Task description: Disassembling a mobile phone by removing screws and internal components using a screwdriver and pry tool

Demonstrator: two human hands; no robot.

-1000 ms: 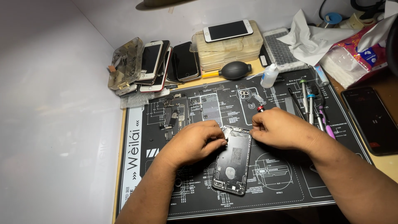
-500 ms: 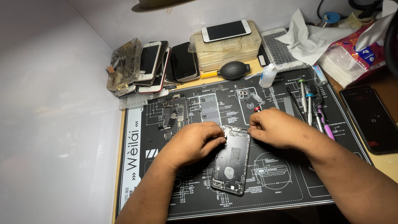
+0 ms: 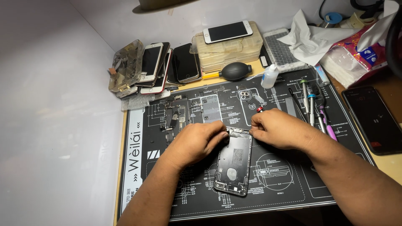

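Note:
An opened black phone housing (image 3: pixel 233 163) lies lengthwise on a black repair mat (image 3: pixel 284 188) printed with white diagrams. My left hand (image 3: pixel 197 142) rests on the mat with its fingertips gripping the housing's top left corner. My right hand (image 3: pixel 278 127) is curled at the top right corner, closed around a thin screwdriver whose red end (image 3: pixel 259 109) sticks out above the knuckles. The tool's tip is hidden under my fingers. Small loose phone parts (image 3: pixel 173 119) lie on the mat to the upper left.
Several phones (image 3: pixel 161 67) are stacked at the back left, beside clear plastic boxes (image 3: pixel 228 52) with a white phone on top. A black air blower (image 3: pixel 236 71), a small white bottle (image 3: pixel 270 77), screwdrivers (image 3: pixel 310 106), a black phone (image 3: pixel 372 119) and a tissue pack (image 3: pixel 356 54) stand around. A white wall is on the left.
Both hands stay at the housing's top end; my right hand has edged slightly to the left.

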